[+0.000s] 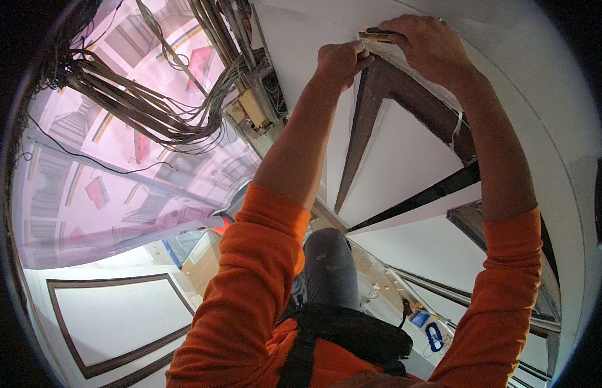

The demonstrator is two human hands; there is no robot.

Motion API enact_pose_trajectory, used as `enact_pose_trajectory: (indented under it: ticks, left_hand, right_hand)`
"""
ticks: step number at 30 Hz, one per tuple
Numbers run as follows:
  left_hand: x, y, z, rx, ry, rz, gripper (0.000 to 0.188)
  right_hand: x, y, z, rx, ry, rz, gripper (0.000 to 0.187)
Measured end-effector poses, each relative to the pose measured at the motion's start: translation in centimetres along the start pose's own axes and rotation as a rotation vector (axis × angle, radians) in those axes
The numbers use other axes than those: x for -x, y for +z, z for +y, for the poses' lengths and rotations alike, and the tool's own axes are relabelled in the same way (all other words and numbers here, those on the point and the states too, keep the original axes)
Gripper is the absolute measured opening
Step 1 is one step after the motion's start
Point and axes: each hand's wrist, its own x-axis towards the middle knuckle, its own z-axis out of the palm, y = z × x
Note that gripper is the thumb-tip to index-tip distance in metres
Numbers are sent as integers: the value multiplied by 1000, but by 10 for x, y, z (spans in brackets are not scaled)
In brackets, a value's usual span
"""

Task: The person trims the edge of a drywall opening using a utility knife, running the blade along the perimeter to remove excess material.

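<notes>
Head view, right hand [422,48] gripping a yellow-black cutter [377,35], left hand [341,64] curled just beside it, hold unclear, pink sheeting [132,194] at left, tiny illegible print.

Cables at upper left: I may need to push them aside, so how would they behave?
The cables probably flex yet spring back somewhat, since they hang in broad curves. Together they may feel heavy, with many strands bunched. The loose, thin loops could snag.

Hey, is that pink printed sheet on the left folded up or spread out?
Spread out: the pink sheet covers a broad area, its repeated print showing widely behind the dangling cables.
</notes>
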Motion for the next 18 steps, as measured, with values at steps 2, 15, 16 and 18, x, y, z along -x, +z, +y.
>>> enact_pose_trajectory:
  ticks: [2, 15, 16, 18]
  left_hand:
    - [-2, 10, -4, 111, -2, 13, 34]
    - [-5, -13, 73, -427, -96, -210, 41]
    - [-4, -19, 73, -430, -96, -213, 42]
    - [-2, -22, 73, -449, -90, -210, 44]
  right_hand:
    - [3, 2, 4, 14, -17, 41, 30]
    - [10, 8, 15, 13, -6, 15, 29]
    - [8, 6, 11, 15, -8, 18, 29]
    - [6, 3, 5, 22, -3, 20, 29]
